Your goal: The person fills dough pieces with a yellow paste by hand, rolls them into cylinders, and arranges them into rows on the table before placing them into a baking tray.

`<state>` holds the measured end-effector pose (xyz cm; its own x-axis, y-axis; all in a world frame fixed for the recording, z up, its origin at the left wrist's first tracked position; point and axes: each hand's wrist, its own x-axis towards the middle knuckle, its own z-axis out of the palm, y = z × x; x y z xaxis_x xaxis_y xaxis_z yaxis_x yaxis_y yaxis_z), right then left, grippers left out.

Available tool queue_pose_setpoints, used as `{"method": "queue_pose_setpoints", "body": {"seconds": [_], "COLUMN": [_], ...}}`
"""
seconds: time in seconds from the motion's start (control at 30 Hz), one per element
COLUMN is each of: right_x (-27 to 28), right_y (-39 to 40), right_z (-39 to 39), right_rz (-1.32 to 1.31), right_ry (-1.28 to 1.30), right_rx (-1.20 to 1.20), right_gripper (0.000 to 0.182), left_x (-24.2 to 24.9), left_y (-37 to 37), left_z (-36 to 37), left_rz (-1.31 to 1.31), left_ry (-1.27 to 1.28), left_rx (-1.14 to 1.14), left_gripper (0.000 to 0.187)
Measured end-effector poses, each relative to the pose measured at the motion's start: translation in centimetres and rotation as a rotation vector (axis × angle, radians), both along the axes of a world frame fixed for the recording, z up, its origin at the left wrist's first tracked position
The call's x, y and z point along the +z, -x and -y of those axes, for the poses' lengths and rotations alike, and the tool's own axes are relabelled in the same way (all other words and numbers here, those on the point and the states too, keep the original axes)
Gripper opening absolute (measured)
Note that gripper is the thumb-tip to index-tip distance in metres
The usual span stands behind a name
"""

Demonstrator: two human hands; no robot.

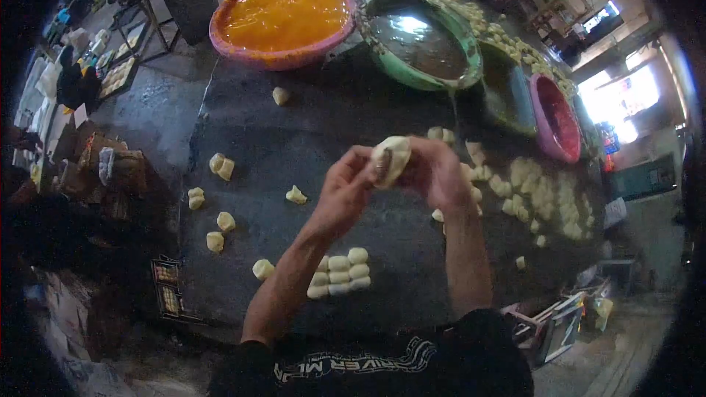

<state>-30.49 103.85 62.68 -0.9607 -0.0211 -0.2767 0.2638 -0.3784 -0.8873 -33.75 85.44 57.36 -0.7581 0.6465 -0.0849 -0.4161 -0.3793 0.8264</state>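
A pale piece of dough [398, 156] with a dark brown patch on its near side is held up above the dark table. My left hand [347, 180] pinches it from the left with thumb and fingers. From the other side my right hand [435, 169] curls around it, its fingers partly hidden behind the dough and slightly blurred. Below my hands, smooth dough balls [339, 270] sit in a tight block, partly covered by my left forearm. Single dough lumps [221, 166] lie to the left, and a small torn one [296, 195] is nearer my left hand.
Along the table's far side stand a pink basin [220, 40] of orange filling, a green basin [471, 66] of dark liquid and a smaller pink basin [540, 114] of red contents. Many dough pieces [548, 191] are scattered at the right, more behind the basins.
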Motion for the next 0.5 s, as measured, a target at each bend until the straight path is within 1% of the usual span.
{"method": "queue_pose_setpoints", "body": {"seconds": [0.03, 0.07, 0.13, 0.17, 0.2, 0.23, 0.27, 0.3, 0.33, 0.37, 0.4, 0.43, 0.47, 0.5], "right_x": [0.6, -0.1, -1.5, -1.3, -0.7, 0.1, 0.8, 1.5, 2.3, 2.8, 2.6, 1.9, 1.7, 2.7], "right_y": [-2.1, -3.6, -5.3, -5.8, -6.4, -7.0, -7.5, -8.2, -8.7, -8.8, -8.8, -8.7, -8.6, -9.3], "right_z": [1.3, 2.6, 5.2, 6.0, 7.0, 8.0, 8.8, 9.8, 11.0, 12.8, 13.5, 13.7, 14.1, 15.1], "right_rz": [-0.089, -0.093, -0.338, -0.341, -0.301, -0.259, -0.271, -0.379, -0.484, -0.383, -0.395, -0.332, -0.273, -0.427], "right_ry": [0.043, 0.038, -0.868, -0.867, -1.021, -1.176, -1.182, -1.056, -0.924, -0.75, -0.748, -0.797, -0.845, -1.011], "right_rx": [0.045, 0.039, -0.201, -0.207, -0.237, -0.265, -0.269, -0.279, -0.285, -0.255, -0.25, -0.134, -0.015, -0.027], "right_gripper": [0.034, 0.034, 0.028, 0.028, 0.024, 0.022, 0.022, 0.02, 0.021, 0.023, 0.023, 0.027, 0.031, 0.029], "left_x": [-0.7, -0.8, -0.2, 0.5, 0.9, 1.3, 1.9, 4.1, 4.5, 5.0, 5.3, 6.5, 7.3, 8.1], "left_y": [-0.3, -0.8, -1.6, -2.3, -2.8, -3.2, -3.4, -4.1, -4.1, -3.8, -3.7, -4.2, -4.3, -3.8], "left_z": [0.4, 0.7, 1.6, 2.6, 3.4, 4.2, 5.0, 6.3, 7.3, 8.4, 9.4, 10.4, 11.4, 12.2], "left_rz": [0.238, 0.236, 0.213, 0.165, 0.16, 0.036, -0.093, -0.428, -0.44, -0.673, -0.903, -0.506, -0.513, -0.461], "left_ry": [-0.189, -0.193, -0.152, -0.036, -0.035, 0.019, 0.068, 0.187, 0.186, 0.177, 0.167, 0.065, 0.063, 0.127], "left_rx": [0.025, 0.018, 0.137, 0.113, 0.106, 0.074, 0.05, 0.118, 0.128, 0.186, 0.242, 0.197, 0.208, 0.277], "left_gripper": [0.026, 0.026, 0.027, 0.029, 0.029, 0.029, 0.029, 0.026, 0.026, 0.023, 0.021, 0.015, 0.015, 0.014]}}
